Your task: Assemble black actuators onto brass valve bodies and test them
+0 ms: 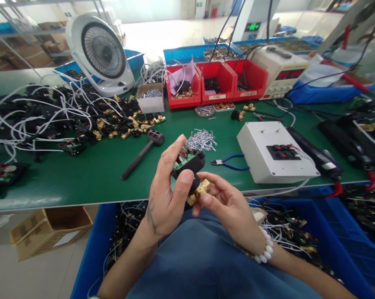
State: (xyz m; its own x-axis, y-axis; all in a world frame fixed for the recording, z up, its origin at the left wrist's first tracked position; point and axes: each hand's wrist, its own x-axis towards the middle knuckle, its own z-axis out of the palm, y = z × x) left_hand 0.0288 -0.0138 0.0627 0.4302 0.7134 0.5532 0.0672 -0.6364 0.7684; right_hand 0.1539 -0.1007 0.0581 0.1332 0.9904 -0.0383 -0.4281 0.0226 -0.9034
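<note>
My left hand is closed round a black housing that has a green circuit board showing at its open top. With the fingertips of my right hand I grip a brass valve fitting, which sits against the black lower end of the housing. The two parts meet, but whether they are fastened cannot be seen. Just beyond my hands lies a pile of small metal pins. A black mallet rests to the left, and blue-handled cutting pliers lie to the right.
Wired black units and brass fittings cover the table's left side. Red bins, a white fan and a power supply stand behind. A grey switch box sits at right. Below is a blue crate.
</note>
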